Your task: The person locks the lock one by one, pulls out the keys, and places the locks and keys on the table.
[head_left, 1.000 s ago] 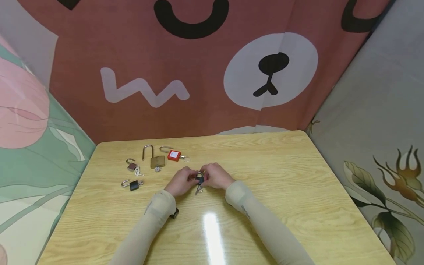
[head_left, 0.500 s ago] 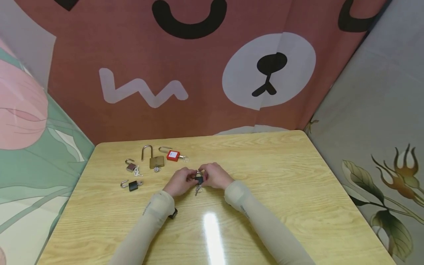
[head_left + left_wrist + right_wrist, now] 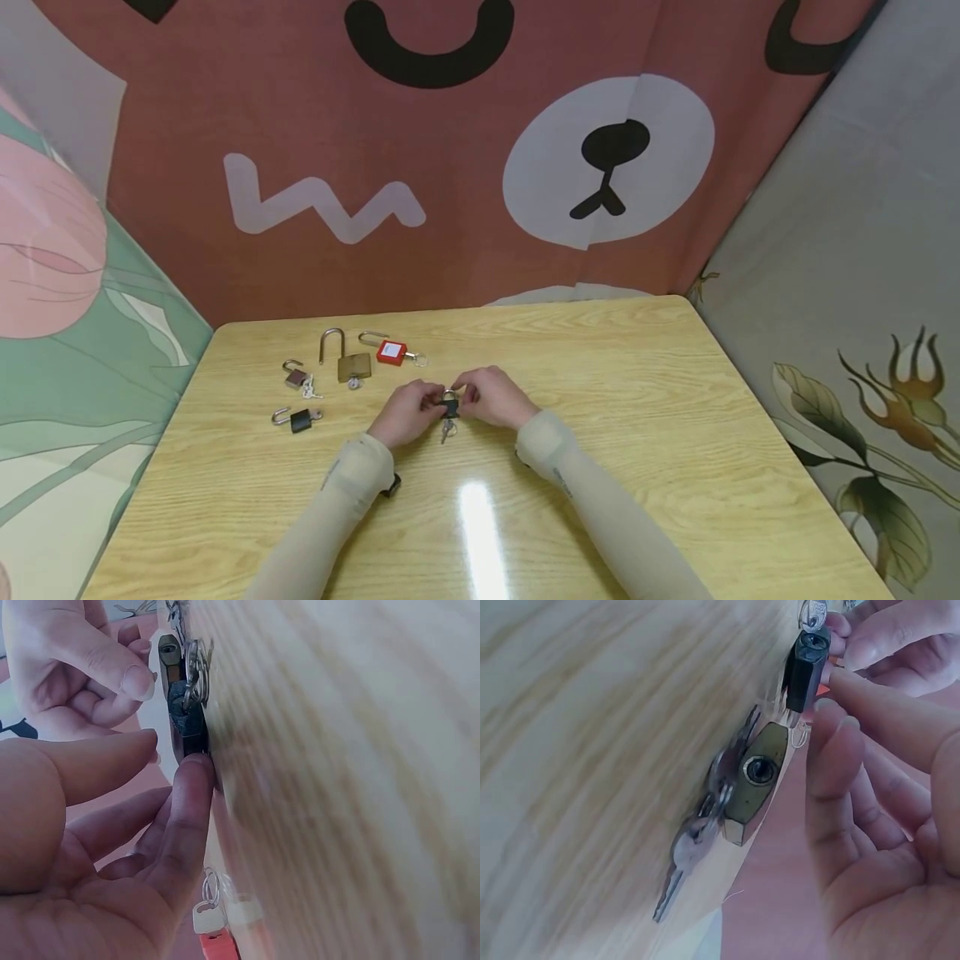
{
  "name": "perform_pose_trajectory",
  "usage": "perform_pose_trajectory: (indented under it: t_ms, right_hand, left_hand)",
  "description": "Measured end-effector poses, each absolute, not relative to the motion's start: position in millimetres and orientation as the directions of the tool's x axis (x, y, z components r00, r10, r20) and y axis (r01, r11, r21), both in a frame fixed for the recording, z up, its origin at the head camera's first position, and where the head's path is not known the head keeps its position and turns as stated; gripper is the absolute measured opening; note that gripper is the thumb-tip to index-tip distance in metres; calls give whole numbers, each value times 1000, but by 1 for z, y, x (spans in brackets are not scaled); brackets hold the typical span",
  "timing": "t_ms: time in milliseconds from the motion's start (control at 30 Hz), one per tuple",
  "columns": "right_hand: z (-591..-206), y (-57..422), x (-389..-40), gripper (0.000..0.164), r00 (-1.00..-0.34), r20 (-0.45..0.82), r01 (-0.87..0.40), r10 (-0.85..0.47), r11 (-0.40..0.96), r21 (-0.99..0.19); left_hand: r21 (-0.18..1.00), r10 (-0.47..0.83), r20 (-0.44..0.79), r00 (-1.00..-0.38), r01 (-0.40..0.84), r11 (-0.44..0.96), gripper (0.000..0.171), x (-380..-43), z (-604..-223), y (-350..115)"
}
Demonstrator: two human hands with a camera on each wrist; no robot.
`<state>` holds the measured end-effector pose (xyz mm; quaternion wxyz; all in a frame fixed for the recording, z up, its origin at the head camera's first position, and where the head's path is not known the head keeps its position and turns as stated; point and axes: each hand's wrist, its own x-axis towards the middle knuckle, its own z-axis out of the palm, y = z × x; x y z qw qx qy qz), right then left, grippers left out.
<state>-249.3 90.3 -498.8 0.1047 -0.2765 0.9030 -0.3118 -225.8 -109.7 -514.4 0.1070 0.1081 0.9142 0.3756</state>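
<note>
A small black padlock (image 3: 449, 407) with a silver shackle (image 3: 450, 392) stands between my hands. A key on a ring (image 3: 447, 430) hangs at its near side. My left hand (image 3: 408, 412) pinches its left side, a fingertip (image 3: 193, 776) right at the body. My right hand (image 3: 498, 398) holds it from the other side, its index fingertip near the shackle and its thumb (image 3: 874, 697) close to the body. Under the right hand, an olive-brass padlock (image 3: 748, 793) with a round keyhole shows in the right wrist view, keys (image 3: 696, 844) beside it; the head view hides it.
On the left of the wooden table (image 3: 622, 400) lie several padlocks with raised shackles: a large brass one (image 3: 355, 367), a red one (image 3: 391, 353), a small brown one (image 3: 296, 379) and a black one (image 3: 301, 421). Printed fabric (image 3: 450, 275) hangs behind.
My right hand has shifted slightly to the right, and more of the black padlock and its shackle shows. My left hand stays on the padlock. The other padlocks have not moved.
</note>
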Motion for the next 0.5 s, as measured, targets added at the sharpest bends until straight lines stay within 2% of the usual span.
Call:
perform_pose_trajectory:
  t_ms: [333,500]
  right_hand:
    - [-503,90,-248,15,-820,-7,-443,-572,642,-626]
    - [-504,90,-248,15,-824,-7,-439,-567,646,-625]
  left_hand:
    - [716,288,-77,-954,148,682,25,-224,-516,-113]
    - [698,272,-71,-960,147,701,31,-225,-514,-118]
